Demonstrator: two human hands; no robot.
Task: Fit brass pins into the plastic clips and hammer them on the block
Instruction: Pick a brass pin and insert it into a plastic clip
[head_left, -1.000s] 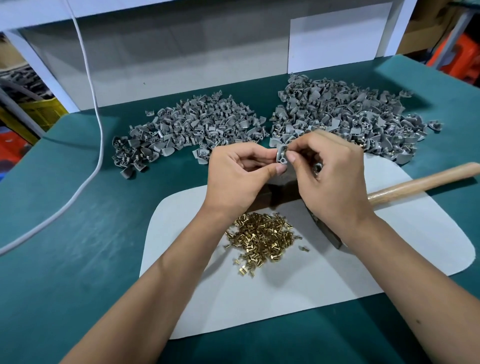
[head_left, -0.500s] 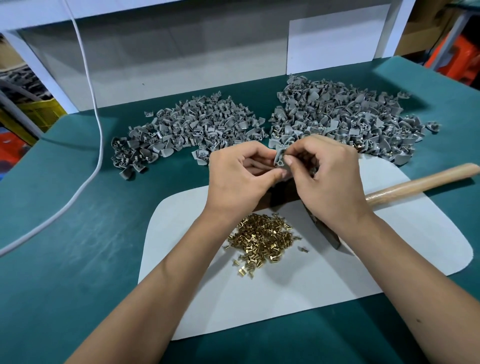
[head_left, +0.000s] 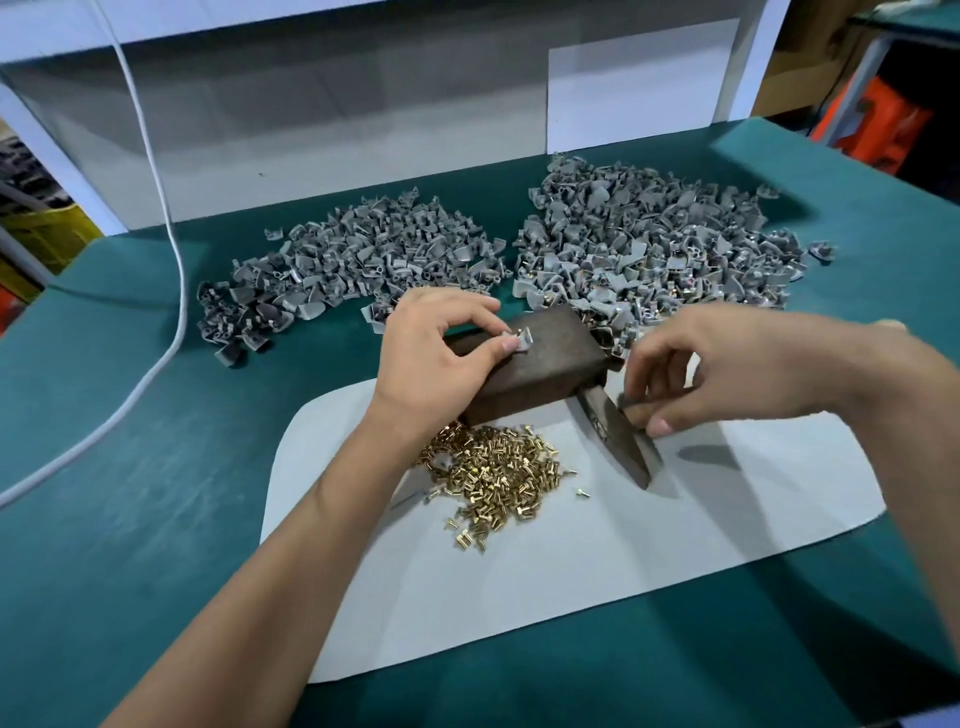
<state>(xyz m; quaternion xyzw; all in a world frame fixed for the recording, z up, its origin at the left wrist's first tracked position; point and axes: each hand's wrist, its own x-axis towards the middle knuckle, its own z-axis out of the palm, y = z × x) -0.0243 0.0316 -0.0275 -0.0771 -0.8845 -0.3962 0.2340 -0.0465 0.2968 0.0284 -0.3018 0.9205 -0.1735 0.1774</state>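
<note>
Left hand (head_left: 436, 358) curled, thumb and forefinger pinching a small grey clip (head_left: 523, 340) and holding it down on the top face of the dark block (head_left: 540, 364). Right hand (head_left: 727, 369) just right of the block, fingers bent down over the hammer (head_left: 621, 441), fingertips around its handle close to the head; cannot tell whether the grip has actually closed. Hammer head lying on the white mat (head_left: 597, 561), its near end pointing toward the viewer, its far end beside the block's right corner. Heap of brass pins (head_left: 493, 473) on the mat, just near of the block and partly under the left wrist, with a few strays at its right edge. Beyond the block, two piles of grey clips on the green table (head_left: 130, 493): the left pile (head_left: 353, 265) farther left, the right pile (head_left: 660, 239) larger, reaching down to the block's far right corner. White cable (head_left: 176, 291) trailing down the left side of the table.
</note>
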